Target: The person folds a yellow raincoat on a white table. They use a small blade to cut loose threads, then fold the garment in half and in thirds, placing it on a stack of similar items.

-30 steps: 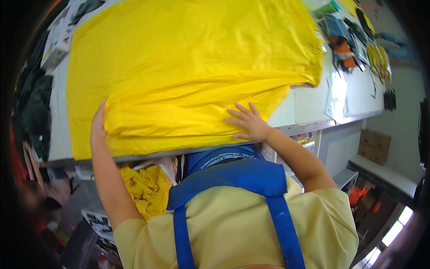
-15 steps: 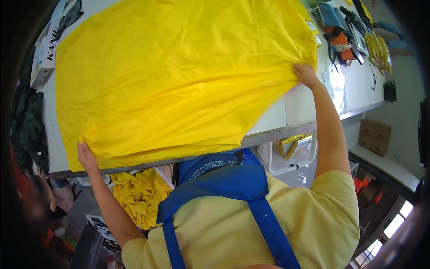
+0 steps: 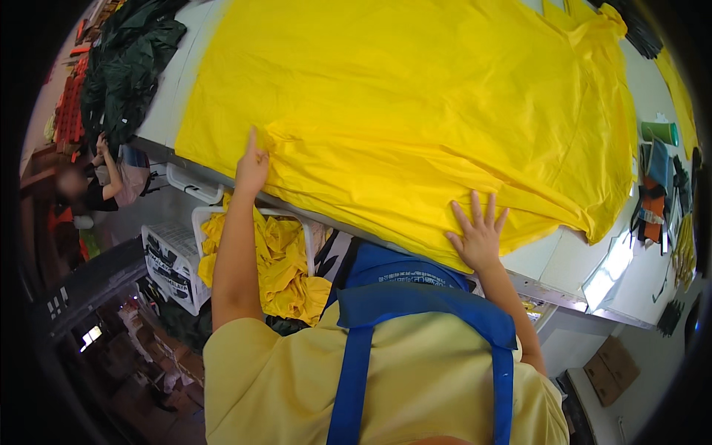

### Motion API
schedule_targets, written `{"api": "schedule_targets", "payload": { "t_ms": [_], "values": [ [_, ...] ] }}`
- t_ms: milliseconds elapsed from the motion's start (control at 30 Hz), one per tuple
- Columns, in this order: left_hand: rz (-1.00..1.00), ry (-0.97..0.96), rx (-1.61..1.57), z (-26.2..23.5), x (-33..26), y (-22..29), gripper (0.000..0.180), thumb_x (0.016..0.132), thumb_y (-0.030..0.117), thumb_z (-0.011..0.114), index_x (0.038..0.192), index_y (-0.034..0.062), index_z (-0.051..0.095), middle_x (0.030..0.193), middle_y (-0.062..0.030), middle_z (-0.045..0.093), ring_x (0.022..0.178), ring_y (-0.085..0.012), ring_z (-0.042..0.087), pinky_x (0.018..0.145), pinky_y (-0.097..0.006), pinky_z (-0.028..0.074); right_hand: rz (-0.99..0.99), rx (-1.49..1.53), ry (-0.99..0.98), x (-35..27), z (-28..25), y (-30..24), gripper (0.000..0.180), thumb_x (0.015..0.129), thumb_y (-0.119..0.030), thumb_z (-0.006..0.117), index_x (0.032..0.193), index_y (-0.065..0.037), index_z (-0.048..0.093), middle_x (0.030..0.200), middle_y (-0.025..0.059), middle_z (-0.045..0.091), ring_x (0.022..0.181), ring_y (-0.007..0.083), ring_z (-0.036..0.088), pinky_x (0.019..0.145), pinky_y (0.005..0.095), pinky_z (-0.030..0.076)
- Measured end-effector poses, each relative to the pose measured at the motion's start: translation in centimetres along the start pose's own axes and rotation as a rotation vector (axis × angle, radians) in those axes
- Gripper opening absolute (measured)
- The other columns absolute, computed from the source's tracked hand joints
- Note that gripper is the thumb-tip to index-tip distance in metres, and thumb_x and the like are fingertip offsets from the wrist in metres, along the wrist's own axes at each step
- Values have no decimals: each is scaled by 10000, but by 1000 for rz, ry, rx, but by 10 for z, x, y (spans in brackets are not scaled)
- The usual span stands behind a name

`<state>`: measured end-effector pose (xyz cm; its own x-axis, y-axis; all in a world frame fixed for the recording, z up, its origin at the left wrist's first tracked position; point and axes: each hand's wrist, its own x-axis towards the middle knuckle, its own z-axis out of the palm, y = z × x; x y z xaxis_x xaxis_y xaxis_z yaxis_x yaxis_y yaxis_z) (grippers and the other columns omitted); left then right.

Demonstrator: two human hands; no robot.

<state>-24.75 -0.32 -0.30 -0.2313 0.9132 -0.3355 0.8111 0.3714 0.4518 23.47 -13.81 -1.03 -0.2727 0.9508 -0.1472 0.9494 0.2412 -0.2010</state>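
Over most of the table point(image 3: 167, 111) lies the yellow cloth point(image 3: 415, 89), its near part gathered into low creases along the front edge, its far right end bunched. The left hand point(image 3: 252, 173) is at the cloth's near left, index finger stretched forward and the others curled — whether they pinch a fold, I cannot tell. The right hand point(image 3: 478, 239) rests on the cloth near the front edge, fingers spread wide, gripping nothing; that flat palm probably serves to steady or smooth the fabric. With the hands set well apart, the creased stretch between them is likely kept under control from both ends.

Below the edge, beside the left forearm, a white bin point(image 3: 309, 248) holds a loose yellow heap point(image 3: 285, 259), some of it seeming to bulge out toward the blue apron point(image 3: 423, 304). Its place under the table perhaps keeps the top free for spreading. Left of it stands a white crate point(image 3: 194, 293) with dark printing; its contents are unclear. Cardboard boxes point(image 3: 612, 371) sit low at the right — what they contain is hidden. A dark green pile point(image 3: 130, 63) lies at the table's left end.
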Motion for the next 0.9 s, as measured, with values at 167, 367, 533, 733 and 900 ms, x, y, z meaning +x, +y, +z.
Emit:
{"api": "schedule_targets", "payload": {
  "t_ms": [167,367,533,733,900],
  "values": [
    [881,465,147,-3,-11,70,561,891,264,529,1424,218,358,1363,-101,433,1282,-315,355,1063,-485,245,-27,-86,27,-9,10,-3,588,829,-531,534,1362,-297,455,1506,77,267,1397,409,119,1060,655,-11],
    [568,215,377,47,35,15,524,901,373,539,1392,260,393,1464,-101,317,1355,-301,272,1111,-524,135,-71,-3,-86,-9,-2,-3,566,830,-341,586,1367,-228,448,1504,103,266,1401,396,128,1105,578,33],
    [-615,595,42,-35,41,-66,849,773,386,710,1421,58,270,1410,-222,322,1320,-390,280,1029,-474,347,73,176,194,-97,9,24,455,748,-84,581,1197,-164,579,1367,107,450,1321,389,323,1093,537,191],
    [-615,547,-454,-51,75,-167,456,709,110,735,1047,-61,481,1001,-211,597,912,-340,606,732,-408,520,12,-6,128,-88,2,6,410,696,-34,571,1083,-157,633,1229,68,546,1242,320,432,1081,506,254],
    [-605,391,-1104,-84,33,-178,196,737,18,677,891,12,556,803,-74,574,615,-165,544,461,-251,432,52,209,46,-97,-20,11,355,703,-10,587,1037,-126,619,1133,92,595,1178,321,489,1089,521,248]
  ]
}}
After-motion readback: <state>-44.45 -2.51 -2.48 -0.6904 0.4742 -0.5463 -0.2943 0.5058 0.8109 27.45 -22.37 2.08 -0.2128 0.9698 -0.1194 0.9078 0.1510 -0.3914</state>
